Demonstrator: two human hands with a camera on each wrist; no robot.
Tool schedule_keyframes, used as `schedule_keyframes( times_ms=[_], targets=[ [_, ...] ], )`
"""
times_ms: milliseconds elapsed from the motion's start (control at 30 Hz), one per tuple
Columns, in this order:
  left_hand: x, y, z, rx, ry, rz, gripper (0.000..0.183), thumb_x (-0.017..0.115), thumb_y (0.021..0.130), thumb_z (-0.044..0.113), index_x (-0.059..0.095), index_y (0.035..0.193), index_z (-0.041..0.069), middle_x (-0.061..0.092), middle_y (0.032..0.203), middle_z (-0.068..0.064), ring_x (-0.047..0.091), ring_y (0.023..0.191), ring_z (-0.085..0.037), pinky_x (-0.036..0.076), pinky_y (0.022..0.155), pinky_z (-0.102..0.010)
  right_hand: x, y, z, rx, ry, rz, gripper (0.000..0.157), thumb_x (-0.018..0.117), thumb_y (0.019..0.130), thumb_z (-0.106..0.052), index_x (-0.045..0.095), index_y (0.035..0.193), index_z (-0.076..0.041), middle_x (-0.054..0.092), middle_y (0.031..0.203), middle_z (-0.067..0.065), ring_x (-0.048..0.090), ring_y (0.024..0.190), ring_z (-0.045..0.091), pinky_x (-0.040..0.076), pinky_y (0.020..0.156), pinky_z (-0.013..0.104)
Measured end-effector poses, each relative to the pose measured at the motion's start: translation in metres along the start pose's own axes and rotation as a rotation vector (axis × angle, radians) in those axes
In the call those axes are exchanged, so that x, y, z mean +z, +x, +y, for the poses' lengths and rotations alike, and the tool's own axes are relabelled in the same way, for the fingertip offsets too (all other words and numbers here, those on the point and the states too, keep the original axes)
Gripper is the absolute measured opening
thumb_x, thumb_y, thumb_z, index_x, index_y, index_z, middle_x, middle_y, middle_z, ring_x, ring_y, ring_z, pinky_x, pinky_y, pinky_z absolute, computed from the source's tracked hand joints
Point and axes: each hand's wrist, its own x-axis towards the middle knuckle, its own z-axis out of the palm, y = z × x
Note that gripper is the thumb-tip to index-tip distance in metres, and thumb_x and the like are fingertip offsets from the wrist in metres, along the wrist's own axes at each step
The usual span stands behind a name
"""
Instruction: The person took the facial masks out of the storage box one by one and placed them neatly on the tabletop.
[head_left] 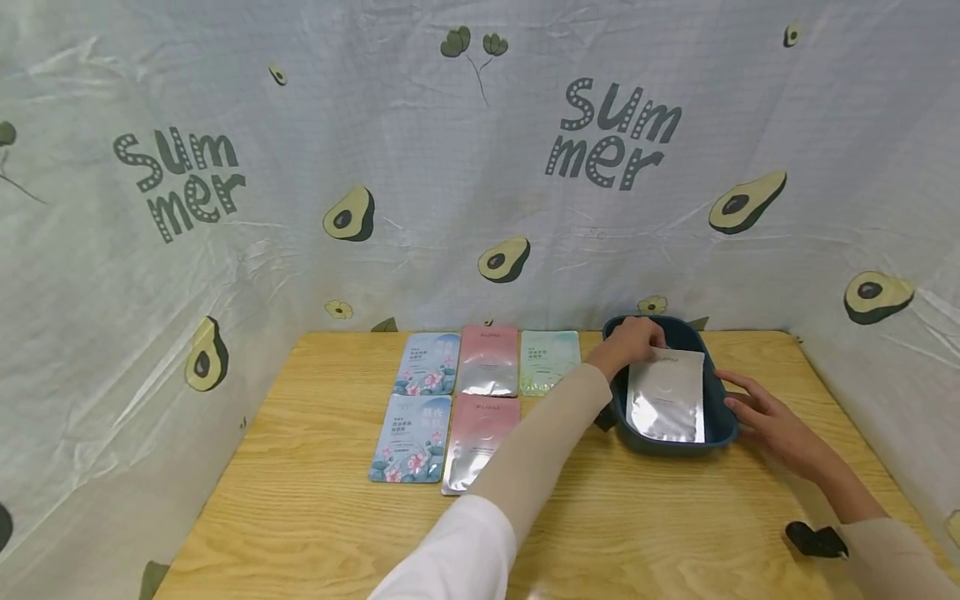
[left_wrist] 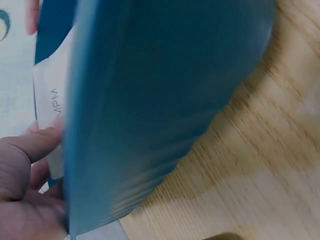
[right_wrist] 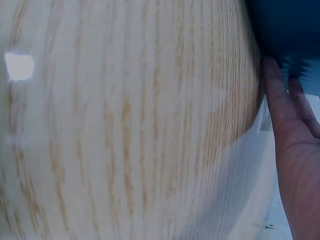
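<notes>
My left hand (head_left: 636, 340) reaches over the near-left rim of a dark blue plastic basin (head_left: 637, 443) and pinches the top edge of a silver sheet mask packet (head_left: 666, 400). In the left wrist view the thumb (left_wrist: 42, 142) lies on the printed face of that packet (left_wrist: 50, 82), and the basin wall (left_wrist: 150, 100) hides part of it. My right hand (head_left: 772, 429) is at the basin's right side with fingers extended. The right wrist view has its fingertips (right_wrist: 271, 67) against the outside of the basin (right_wrist: 295, 30).
Left of the basin, flat sheet mask packets lie in two rows: blue ones (head_left: 426, 364) (head_left: 410, 439), pink ones (head_left: 489, 361) (head_left: 480, 442) and a green one (head_left: 550, 358). The wooden table (head_left: 315, 517) meets a printed cloth (head_left: 420, 275) behind and at both sides.
</notes>
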Motion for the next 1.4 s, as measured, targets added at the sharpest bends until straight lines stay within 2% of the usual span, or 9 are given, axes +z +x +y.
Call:
schedule_keyframes(
  times_ms=[267,467,633,767,867,1000,1133,1300,1400],
  targets=[
    [-0.003,-0.009,-0.009,0.043,-0.362,0.015,0.025,0.06,0.099,-0.002,0.073,0.116,0.01,0.07,0.117,-0.003,0.06,0.092,-0.01,0.046,0.066,-0.016,0.003,0.0,-0.003,-0.01,0.016,-0.01,0.055,0.038,0.113,-0.017,0.018,0.163,-0.016,0.053,0.131,-0.021,0.06,0.114,-0.005,0.057,0.086,0.022],
    [-0.007,-0.026,-0.005,-0.102,-0.767,0.056,0.033,0.062,0.089,-0.019,0.07,0.118,-0.005,0.068,0.106,-0.013,0.061,0.086,-0.017,0.056,0.071,-0.026,0.003,-0.002,-0.002,-0.017,0.02,-0.012,0.055,0.037,0.113,-0.016,0.016,0.164,-0.014,0.051,0.132,-0.022,0.06,0.114,-0.005,0.057,0.086,0.022],
    [-0.007,-0.038,0.0,-0.127,-0.915,0.162,0.022,0.064,0.092,-0.013,0.076,0.107,-0.002,0.07,0.094,-0.01,0.067,0.082,-0.019,0.063,0.072,-0.04,0.002,-0.002,-0.001,-0.005,0.0,-0.01,0.055,0.038,0.113,-0.018,0.017,0.164,-0.017,0.045,0.132,-0.027,0.056,0.115,-0.009,0.056,0.087,0.021],
    [-0.005,-0.046,0.001,-0.125,-1.041,0.138,0.026,0.056,0.098,-0.011,0.075,0.112,0.002,0.064,0.088,-0.007,0.064,0.072,-0.016,0.061,0.062,-0.037,0.002,-0.002,-0.001,-0.006,0.017,-0.018,0.055,0.036,0.113,-0.017,0.015,0.164,-0.017,0.047,0.133,-0.026,0.057,0.116,-0.007,0.056,0.087,0.022],
    [-0.007,-0.05,0.001,-0.148,-1.1,0.082,0.037,0.054,0.095,-0.017,0.068,0.125,0.0,0.061,0.092,-0.008,0.053,0.066,-0.014,0.053,0.06,-0.031,0.002,-0.002,-0.002,-0.009,0.014,-0.015,0.055,0.036,0.113,-0.017,0.015,0.164,-0.016,0.048,0.133,-0.024,0.059,0.115,-0.006,0.057,0.087,0.022],
    [-0.007,-0.055,0.001,-0.192,-1.162,0.057,0.046,0.059,0.089,-0.022,0.059,0.132,-0.005,0.066,0.107,-0.015,0.062,0.078,-0.022,0.058,0.076,-0.036,0.004,-0.003,-0.003,-0.019,0.01,-0.024,0.055,0.036,0.113,-0.017,0.015,0.164,-0.015,0.046,0.133,-0.024,0.059,0.115,-0.006,0.057,0.087,0.022],
    [-0.003,-0.06,0.002,-0.203,-1.18,0.128,0.031,0.063,0.091,-0.017,0.067,0.121,-0.009,0.068,0.104,-0.015,0.069,0.097,-0.028,0.058,0.091,-0.045,0.003,-0.004,-0.005,-0.011,0.012,-0.021,0.055,0.036,0.113,-0.017,0.015,0.164,-0.015,0.044,0.133,-0.025,0.058,0.115,-0.007,0.057,0.087,0.022],
    [0.004,-0.07,0.005,-0.208,-1.137,0.265,0.02,0.065,0.097,-0.002,0.074,0.114,0.001,0.068,0.091,0.0,0.064,0.076,-0.015,0.061,0.073,-0.054,0.002,-0.003,-0.005,0.003,0.015,-0.02,0.055,0.037,0.113,-0.017,0.016,0.164,-0.018,0.044,0.131,-0.027,0.056,0.114,-0.01,0.057,0.086,0.022],
    [0.006,-0.074,0.005,-0.185,-1.163,0.255,0.027,0.065,0.097,-0.002,0.072,0.121,0.005,0.065,0.092,0.002,0.063,0.074,-0.015,0.06,0.072,-0.06,0.002,-0.002,-0.005,-0.012,0.03,-0.023,0.055,0.037,0.113,-0.015,0.017,0.164,-0.018,0.046,0.131,-0.027,0.057,0.114,-0.009,0.057,0.085,0.022]
  ],
)
